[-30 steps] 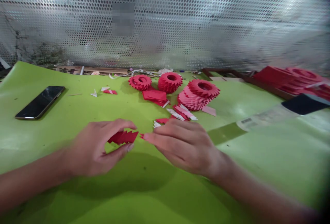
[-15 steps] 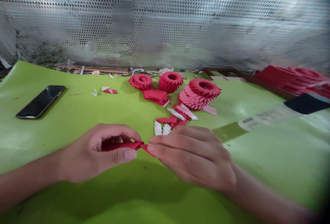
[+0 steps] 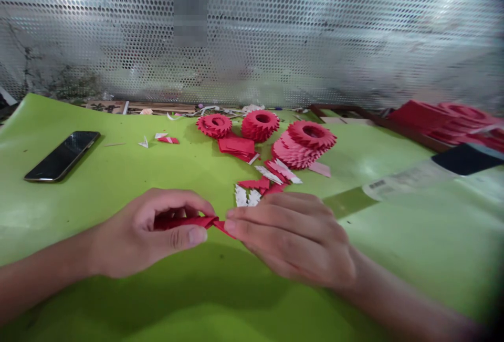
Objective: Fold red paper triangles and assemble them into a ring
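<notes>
My left hand (image 3: pixel 157 231) pinches a short chain of folded red paper pieces (image 3: pixel 188 221) between thumb and fingers, just above the green table cover (image 3: pixel 118 184). My right hand (image 3: pixel 291 237) meets it from the right, its fingertips closed on a small red folded piece (image 3: pixel 225 226) that touches the chain's end. Just behind my right hand lie loose red and white folded pieces (image 3: pixel 260 184). Farther back stand three red rings built of folded paper (image 3: pixel 214 124) (image 3: pixel 260 124) (image 3: pixel 305 143), with a flat stack of red paper (image 3: pixel 236 146) among them.
A black phone (image 3: pixel 61 155) lies at the left. Small paper scraps (image 3: pixel 163 138) sit near it. A perforated metal screen (image 3: pixel 252 32) closes the back. At the right are more red paper stacks (image 3: pixel 444 118), a dark flat object (image 3: pixel 464 158) and a clear plastic wrapper (image 3: pixel 405 179).
Both hands drew closer to me and came together. The red chain turned edge-on in my left hand, and the small piece in my right hand now touches its end.
</notes>
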`<state>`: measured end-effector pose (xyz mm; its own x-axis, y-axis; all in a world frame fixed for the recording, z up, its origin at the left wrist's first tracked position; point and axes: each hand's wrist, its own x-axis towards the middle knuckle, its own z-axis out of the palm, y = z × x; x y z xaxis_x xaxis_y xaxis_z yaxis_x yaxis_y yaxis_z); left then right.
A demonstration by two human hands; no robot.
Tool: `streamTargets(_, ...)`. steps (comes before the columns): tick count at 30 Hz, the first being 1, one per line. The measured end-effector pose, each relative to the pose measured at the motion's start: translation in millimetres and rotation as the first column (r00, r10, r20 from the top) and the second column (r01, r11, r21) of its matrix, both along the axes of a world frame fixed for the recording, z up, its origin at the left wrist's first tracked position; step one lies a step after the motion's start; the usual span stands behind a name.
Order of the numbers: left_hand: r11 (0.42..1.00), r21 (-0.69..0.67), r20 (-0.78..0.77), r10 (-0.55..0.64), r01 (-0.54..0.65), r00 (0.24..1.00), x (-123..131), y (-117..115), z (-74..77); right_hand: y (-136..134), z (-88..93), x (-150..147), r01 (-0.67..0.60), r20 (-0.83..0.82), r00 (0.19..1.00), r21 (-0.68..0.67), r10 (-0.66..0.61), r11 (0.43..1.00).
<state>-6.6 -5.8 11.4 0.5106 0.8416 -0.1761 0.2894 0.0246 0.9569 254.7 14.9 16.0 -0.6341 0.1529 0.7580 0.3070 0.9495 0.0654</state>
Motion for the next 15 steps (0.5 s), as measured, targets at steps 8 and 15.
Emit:
streamTargets(8, 0.999, 0.052, -0.011, -0.010, 0.011, 1.000, 1.3, -0.2, -0.4, -0.5, 1.4, -0.7, -0.004, -0.008, 1.000, -0.008, 0.004, 1.000)
streamTargets(15, 0.997, 0.082, -0.024, 0.014, -0.012, 1.000, 1.5, -1.4, -0.8, 0.0, 0.5, -2.5, -0.013, -0.008, 1.000, -0.009, 0.013, 1.000)
